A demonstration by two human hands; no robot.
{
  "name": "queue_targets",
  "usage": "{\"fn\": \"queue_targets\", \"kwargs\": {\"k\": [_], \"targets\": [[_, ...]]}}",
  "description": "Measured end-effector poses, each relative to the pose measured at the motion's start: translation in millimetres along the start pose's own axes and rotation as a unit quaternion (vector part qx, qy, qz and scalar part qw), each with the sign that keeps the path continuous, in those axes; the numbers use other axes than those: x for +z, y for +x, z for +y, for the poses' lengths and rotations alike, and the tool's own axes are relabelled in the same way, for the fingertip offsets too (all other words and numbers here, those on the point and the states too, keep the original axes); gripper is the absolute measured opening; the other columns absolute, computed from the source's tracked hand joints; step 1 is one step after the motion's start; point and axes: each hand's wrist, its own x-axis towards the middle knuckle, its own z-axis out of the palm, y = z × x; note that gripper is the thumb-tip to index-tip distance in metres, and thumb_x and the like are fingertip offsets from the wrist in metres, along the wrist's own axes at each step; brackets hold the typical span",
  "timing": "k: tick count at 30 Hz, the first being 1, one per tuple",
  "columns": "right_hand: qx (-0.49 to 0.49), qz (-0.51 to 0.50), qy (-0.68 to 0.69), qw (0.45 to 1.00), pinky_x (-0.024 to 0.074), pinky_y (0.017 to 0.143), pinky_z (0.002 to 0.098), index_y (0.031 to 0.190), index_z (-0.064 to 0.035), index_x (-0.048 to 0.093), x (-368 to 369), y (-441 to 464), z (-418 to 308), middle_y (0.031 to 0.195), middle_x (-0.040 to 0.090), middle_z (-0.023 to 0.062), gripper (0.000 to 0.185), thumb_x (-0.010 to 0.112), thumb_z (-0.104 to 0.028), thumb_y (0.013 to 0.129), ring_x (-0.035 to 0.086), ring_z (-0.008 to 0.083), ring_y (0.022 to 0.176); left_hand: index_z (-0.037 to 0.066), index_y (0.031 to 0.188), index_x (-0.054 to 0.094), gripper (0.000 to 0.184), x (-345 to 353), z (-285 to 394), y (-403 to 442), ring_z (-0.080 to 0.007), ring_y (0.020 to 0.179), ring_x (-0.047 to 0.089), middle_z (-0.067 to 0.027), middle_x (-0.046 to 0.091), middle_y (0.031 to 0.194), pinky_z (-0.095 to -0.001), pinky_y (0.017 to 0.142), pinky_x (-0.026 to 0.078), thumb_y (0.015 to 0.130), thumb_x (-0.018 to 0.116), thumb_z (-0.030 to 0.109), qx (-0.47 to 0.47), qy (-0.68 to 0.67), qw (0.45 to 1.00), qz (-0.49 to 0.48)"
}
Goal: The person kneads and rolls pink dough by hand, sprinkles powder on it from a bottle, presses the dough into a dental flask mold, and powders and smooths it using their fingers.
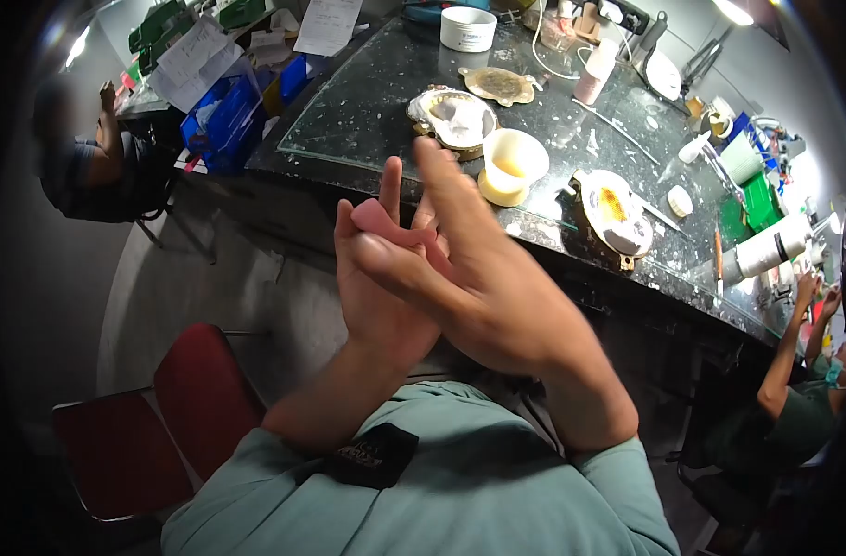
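Observation:
A soft, pink, dough-like roll [390,229] is pressed between my two hands, in front of the bench edge. My left hand [381,301] is under it, palm turned up, with the fingers pointing away from me. Across it lies my right hand [483,264], its fingers stretched out and its thumb along the roll, hiding part of it. Just beyond my fingertips, a brass flask half [452,120] holds white plaster. A translucent cup [513,162] with yellowish contents stands beside it. Farther right, another flask half [615,218] has white plaster with a yellow-brown patch.
On the dark bench [349,120] are a brass flask lid [499,85], a white tub [468,30], a pinkish bottle [595,72] and a knife [718,264]. A red chair [205,394] stands left. One person [98,162] sits far left, another [803,389] at right.

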Motion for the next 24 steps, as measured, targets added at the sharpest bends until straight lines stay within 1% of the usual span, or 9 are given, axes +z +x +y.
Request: {"fn": "queue_targets", "kwargs": {"k": [1,3,7,9,11,14,16,20,24], "targets": [[-0.02,-0.007,0.024,0.999,0.0171,0.127,0.045,0.154,0.0156,0.028,-10,-9,-2,0.162,0.033,0.0296,0.093,0.049,-0.059,0.103,0.023,0.0384,0.156,0.028,0.161,0.031,0.067,18,3,-5,-0.0326,0.153,0.027,-0.0067,0.021,0.17,-0.0598,0.12,0.033,0.103,0.044,0.06,-0.012,0.01,0.987,0.161],[-0.068,0.128,0.162,0.976,0.0165,0.127,0.0456,0.156,0.0111,0.029,-8,-21,11,0.163,0.032,0.0291,0.093,0.05,-0.061,0.101,0.025,0.0372,0.155,0.02,0.156,0.039,0.056,35,4,0,-0.0337,0.149,0.038,-0.0108,0.037,0.161,-0.0545,0.118,0.041,0.106,0.048,0.044,-0.004,-0.039,0.977,0.21],[-0.222,0.303,0.157,0.913,0.0111,0.128,0.0483,0.16,0.006,0.022,47,-25,72,0.167,0.022,0.027,0.09,0.043,-0.06,0.103,0.017,0.0371,0.158,0.008,0.151,0.046,0.049,19,-16,-2,-0.034,0.151,0.036,-0.0135,0.041,0.161,-0.0471,0.122,0.038,0.104,0.045,0.022,-0.086,-0.19,0.966,0.154],[-0.208,0.335,0.164,0.904,0.0126,0.128,0.0468,0.161,0.0039,0.018,55,-29,62,0.169,0.016,0.0257,0.087,0.038,-0.059,0.105,0.016,0.0358,0.158,0.0,0.157,0.036,0.058,28,-32,-8,-0.0321,0.152,0.035,-0.0168,0.036,0.164,-0.0401,0.124,0.033,0.103,0.038,0.02,-0.051,0.145,0.971,0.183],[-0.233,0.277,0.11,0.926,0.0096,0.128,0.0475,0.161,0.0073,0.018,29,-17,68,0.169,0.015,0.0272,0.082,0.048,-0.043,0.104,0.012,0.0385,0.159,0.0,0.16,0.03,0.063,26,-39,-27,-0.0317,0.154,0.031,-0.019,0.032,0.166,-0.0387,0.126,0.027,0.103,0.038,0.026,-0.025,0.441,0.89,0.11],[-0.254,0.122,0.002,0.959,0.0118,0.127,0.05,0.159,0.0097,0.023,34,-24,57,0.167,0.021,0.0299,0.083,0.059,-0.035,0.099,0.015,0.0447,0.157,0.001,0.161,0.029,0.065,21,-34,-33,-0.0322,0.154,0.03,-0.0182,0.032,0.166,-0.04,0.126,0.026,0.103,0.037,0.03,0.055,0.529,0.847,0.011],[-0.331,0.072,0.01,0.941,0.0137,0.126,0.0545,0.152,0.0089,0.04,48,-33,29,0.166,0.025,0.0303,0.092,0.065,-0.055,0.091,0.02,0.0475,0.155,0.002,0.161,0.028,0.067,22,-26,-29,-0.0325,0.154,0.029,-0.0178,0.031,0.166,-0.0408,0.126,0.026,0.103,0.036,0.033,0.093,0.504,0.859,-0.001],[-0.318,0.107,0.18,0.925,0.0127,0.126,0.0584,0.161,0.0077,0.018,69,-14,107,0.17,0.011,0.0278,0.12,0.071,-0.065,0.081,0.013,0.0417,0.158,0.005,0.162,0.027,0.069,25,-37,-48,-0.0331,0.154,0.028,-0.0168,0.03,0.166,-0.0425,0.126,0.025,0.102,0.035,0.039,0.072,0.585,0.804,-0.074],[-0.345,-0.004,0.161,0.925,0.009,0.125,0.0596,0.161,0.0072,0.017,70,-29,43,0.169,0.008,0.0317,0.134,0.064,-0.085,0.076,0.006,0.0491,0.157,0.007,0.163,0.025,0.072,33,-29,-58,-0.0337,0.155,0.027,-0.0158,0.03,0.167,-0.0442,0.126,0.025,0.102,0.034,0.044,0.072,0.586,0.8,-0.111]]}}
